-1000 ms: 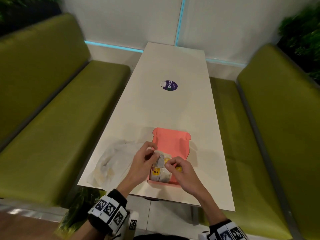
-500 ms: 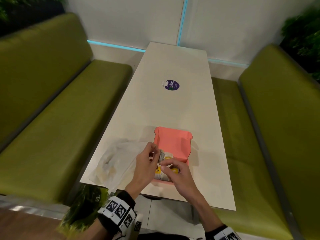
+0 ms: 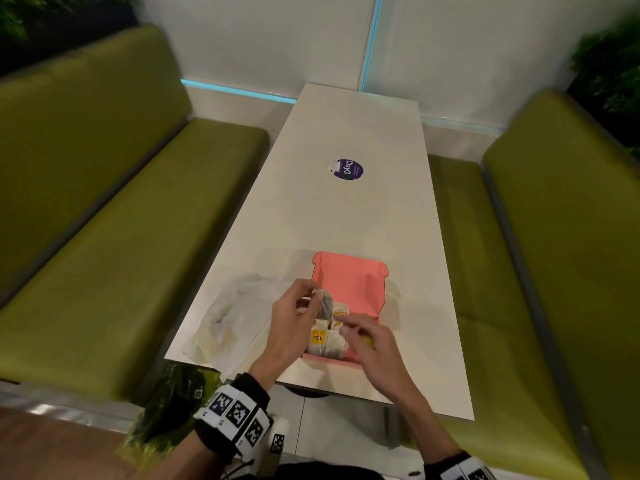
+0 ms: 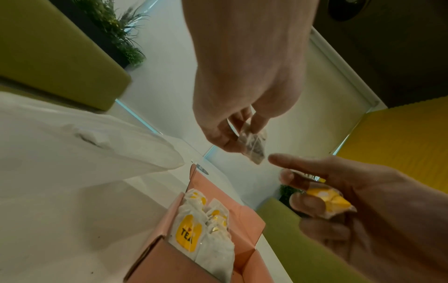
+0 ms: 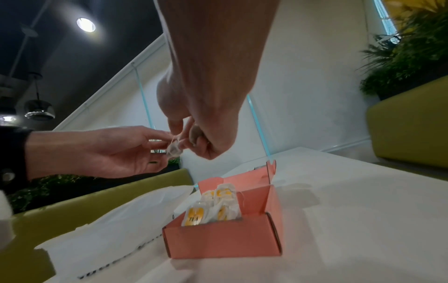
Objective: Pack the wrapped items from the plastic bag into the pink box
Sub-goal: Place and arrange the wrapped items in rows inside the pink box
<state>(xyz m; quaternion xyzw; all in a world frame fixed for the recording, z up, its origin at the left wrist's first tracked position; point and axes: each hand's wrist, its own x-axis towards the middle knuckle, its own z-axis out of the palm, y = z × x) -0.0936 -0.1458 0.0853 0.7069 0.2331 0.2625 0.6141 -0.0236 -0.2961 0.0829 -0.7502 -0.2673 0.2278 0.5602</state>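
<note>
The pink box sits open at the near end of the white desk, lid flap raised on its far side, with several wrapped items standing upright inside; one shows a yellow "TEA" label. Just left of the pink box lies the crumpled plastic bag, flat on the desk and touching or nearly touching the box's left wall. Above the pink box, the left hand pinches a small clear-wrapped item between thumb and fingertips. The right hand hovers just beside it, fingers curled round a yellow-marked wrapped packet in the palm, index finger stretched toward the left hand's item. Both hands hang over the box's opening and partly cover its contents in the head view. Farther along the desk from the pink box is a round dark purple sticker. Olive-green benches flank the desk on both sides; beyond the far end stands a white wall with thin cyan light strips, and leafy plants sit behind the bench backs.
</note>
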